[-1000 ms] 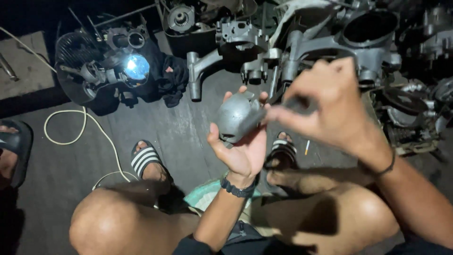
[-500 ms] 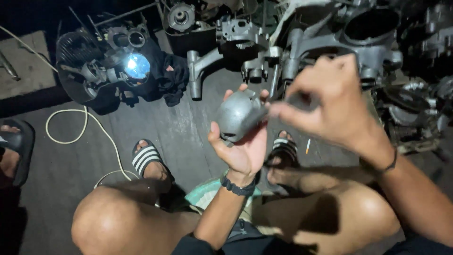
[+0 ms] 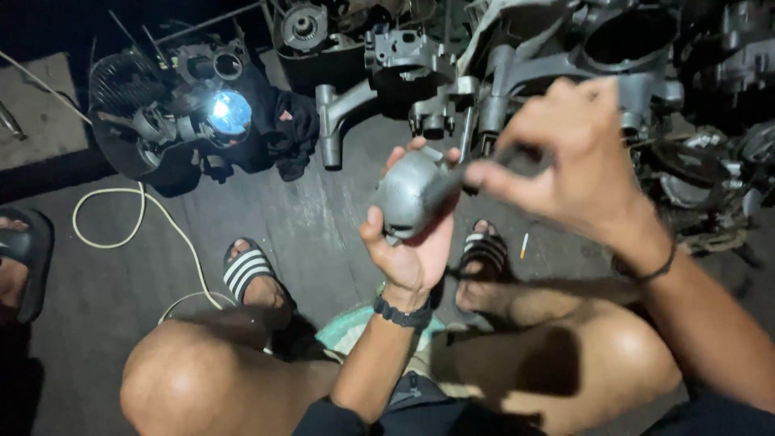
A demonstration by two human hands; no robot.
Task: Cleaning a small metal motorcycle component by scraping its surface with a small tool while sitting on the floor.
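Floor: dark concrete floor (image 3: 323,234), dimly lit, scattered with engine castings.
Left hand: the left hand (image 3: 408,246) cups a rounded grey metal part (image 3: 408,194) from below, fingers curled up around it, held over the knees.
Right hand: the right hand (image 3: 577,165) pinches a thin dark tool (image 3: 464,173), its tip touching the part's side.
Doing it well: judged from the grip, bracing the part steady in the palm and working the tip with small strokes suits best.
Around: striped sandal (image 3: 246,270) just below-left; white cable (image 3: 137,218) and lit lamp (image 3: 230,113) well apart; grey crankcase (image 3: 500,77) beyond.

Matt grey metal housing (image 3: 412,194); rough, dull concrete floor (image 3: 323,234).
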